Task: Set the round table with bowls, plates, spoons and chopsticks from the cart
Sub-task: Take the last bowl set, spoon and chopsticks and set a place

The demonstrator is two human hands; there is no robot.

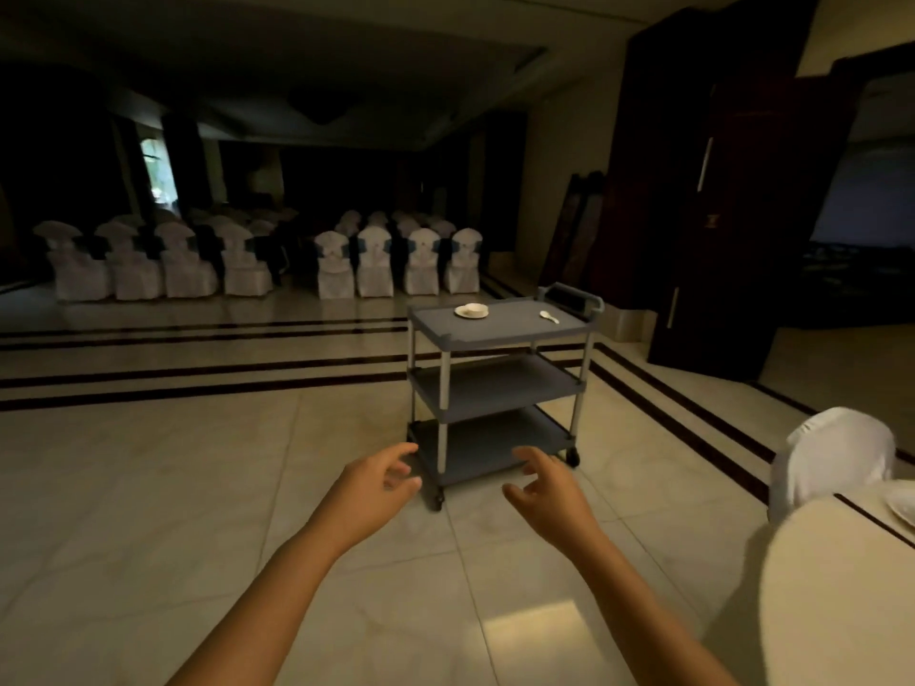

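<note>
A grey three-shelf cart point(500, 383) stands ahead on the tiled floor. On its top shelf a small white bowl sits on a white plate point(472, 311) at the far left, and a white spoon point(548, 316) lies at the right. The two lower shelves look bare. My left hand point(379, 480) and my right hand point(549, 490) reach forward below the cart, short of it, both with loosely curled fingers and holding nothing. The round table point(837, 601) with a pale cloth shows at the lower right edge, with a white plate rim point(903, 505) on it.
A chair in a white cover point(832, 458) stands at the round table, right of the cart. Rows of white-covered chairs point(257, 259) fill the dark hall behind. Dark wooden door panels point(718, 215) stand to the right behind the cart. Pale tiled floor lies between me and the cart.
</note>
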